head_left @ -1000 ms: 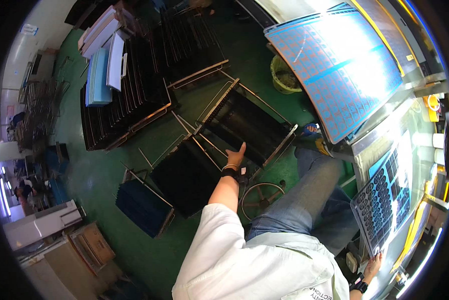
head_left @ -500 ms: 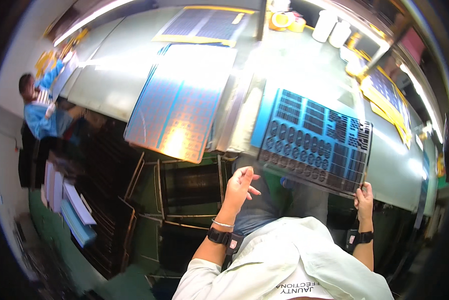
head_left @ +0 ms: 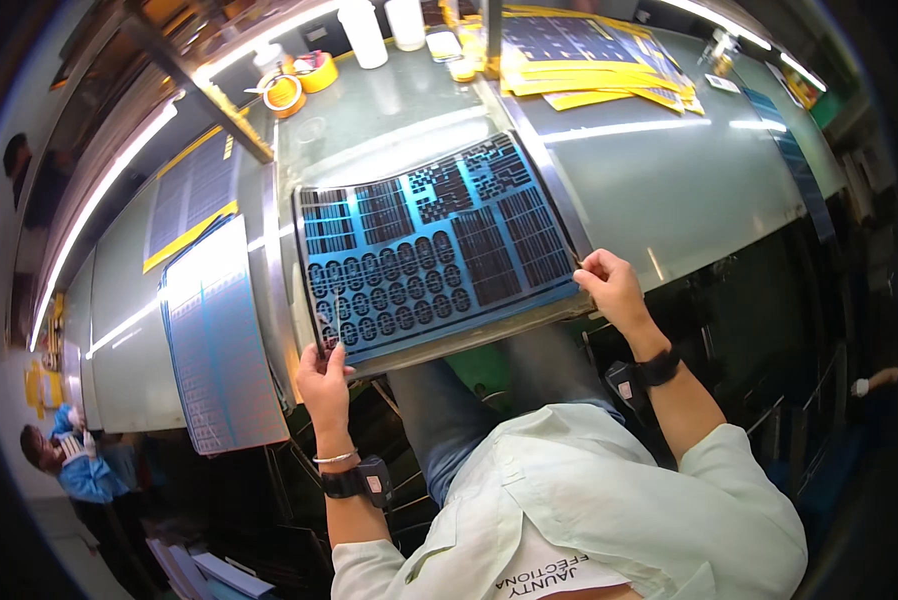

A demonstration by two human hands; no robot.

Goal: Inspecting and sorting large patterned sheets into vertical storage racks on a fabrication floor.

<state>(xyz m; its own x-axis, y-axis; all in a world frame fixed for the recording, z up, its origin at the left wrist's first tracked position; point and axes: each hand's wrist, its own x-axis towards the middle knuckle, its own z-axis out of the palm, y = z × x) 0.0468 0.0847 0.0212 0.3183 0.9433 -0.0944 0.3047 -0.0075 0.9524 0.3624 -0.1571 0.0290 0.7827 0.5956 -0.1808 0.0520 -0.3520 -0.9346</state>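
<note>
A clear film sheet [head_left: 489, 255] printed with black blocks and rows of ovals lies over a blue surface on the bench in front of me. Its far edge curves slightly. My left hand [head_left: 324, 385] is closed, pinching the near left corner of the film between thumb and fingers. At the near right corner, my right hand [head_left: 614, 290] pinches the film's edge. What the film rests on is blue and mostly covered by it, so I cannot tell whether they touch everywhere.
Left of the film stands a stack of copper-coloured panels [head_left: 224, 360]. Yellow-edged sheets [head_left: 609, 85] lie at the back right, another [head_left: 194, 190] at the left. Tape rolls [head_left: 317, 72] and a white bottle [head_left: 364, 35] stand behind. A metal post [head_left: 204, 80] rises there. A person [head_left: 89, 475] is far left.
My view has turned to the right. My left hand, earlier apart from the film, now grips its near left corner. The film now lies squarely over the blue surface; my right hand still holds it.
</note>
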